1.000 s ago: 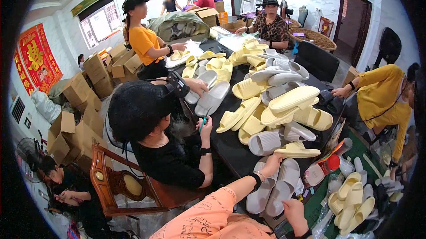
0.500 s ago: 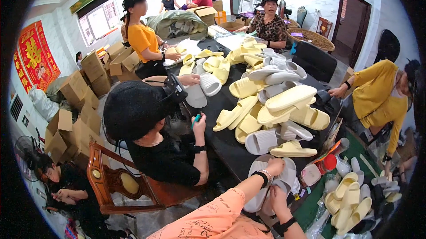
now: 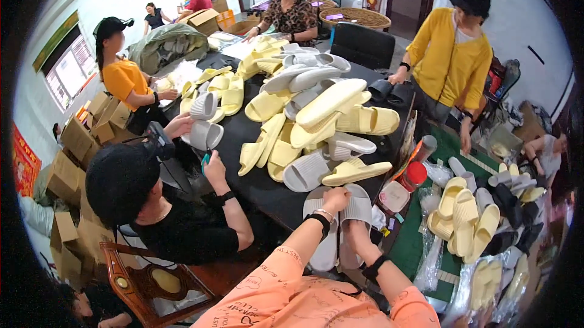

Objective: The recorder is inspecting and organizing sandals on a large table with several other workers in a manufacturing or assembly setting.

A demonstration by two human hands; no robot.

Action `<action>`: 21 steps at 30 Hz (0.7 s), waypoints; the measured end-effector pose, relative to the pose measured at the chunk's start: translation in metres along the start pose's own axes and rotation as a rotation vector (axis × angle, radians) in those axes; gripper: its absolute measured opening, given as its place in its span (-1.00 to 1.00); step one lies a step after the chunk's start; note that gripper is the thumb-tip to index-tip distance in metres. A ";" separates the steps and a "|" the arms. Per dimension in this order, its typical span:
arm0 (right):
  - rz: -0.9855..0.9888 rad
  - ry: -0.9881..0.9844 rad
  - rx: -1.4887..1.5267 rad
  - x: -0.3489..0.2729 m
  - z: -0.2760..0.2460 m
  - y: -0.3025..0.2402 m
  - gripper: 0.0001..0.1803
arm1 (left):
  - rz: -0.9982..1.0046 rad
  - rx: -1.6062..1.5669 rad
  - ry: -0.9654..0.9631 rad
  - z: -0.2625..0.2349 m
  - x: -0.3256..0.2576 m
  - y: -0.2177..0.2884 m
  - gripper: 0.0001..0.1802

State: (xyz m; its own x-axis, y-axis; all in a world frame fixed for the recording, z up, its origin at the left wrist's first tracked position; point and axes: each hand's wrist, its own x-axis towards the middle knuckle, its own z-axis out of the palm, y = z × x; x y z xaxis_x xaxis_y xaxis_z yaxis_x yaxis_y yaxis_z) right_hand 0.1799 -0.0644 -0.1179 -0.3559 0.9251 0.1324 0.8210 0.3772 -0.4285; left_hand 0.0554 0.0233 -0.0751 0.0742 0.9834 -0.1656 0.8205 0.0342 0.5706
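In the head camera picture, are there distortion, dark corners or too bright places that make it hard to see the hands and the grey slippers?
Head view: fisheye bends the table edge, black vignette fills the corners; the far white wall is overexposed; left hand and right hand on the grey slippers are evenly lit and fairly sharp.

brown cardboard boxes (image 3: 79,145) stacked left, red wall poster (image 3: 24,160)

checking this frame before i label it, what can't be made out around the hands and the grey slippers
- Head view: the right hand lies between the two grey slippers; its fingers are hidden, so its grip cannot be told.
- Head view: the left hand rests on the slippers' upper edge; its fingertips are too small to tell apart.
- Head view: the left slipper's lower end is covered by the orange sleeve.
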 end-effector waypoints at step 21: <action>-0.153 -0.071 0.541 -0.003 -0.199 -0.116 -0.85 | -0.023 -0.544 0.343 -0.007 -0.016 -0.001 -0.77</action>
State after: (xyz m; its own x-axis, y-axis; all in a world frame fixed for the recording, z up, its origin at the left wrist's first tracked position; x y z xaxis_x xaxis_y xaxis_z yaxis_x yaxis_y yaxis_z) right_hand 0.1752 -0.1023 0.1094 -0.4969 0.8497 0.1765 0.4186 0.4129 -0.8089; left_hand 0.0492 0.0084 -0.0675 -0.1996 0.9793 0.0325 0.4082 0.0529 0.9114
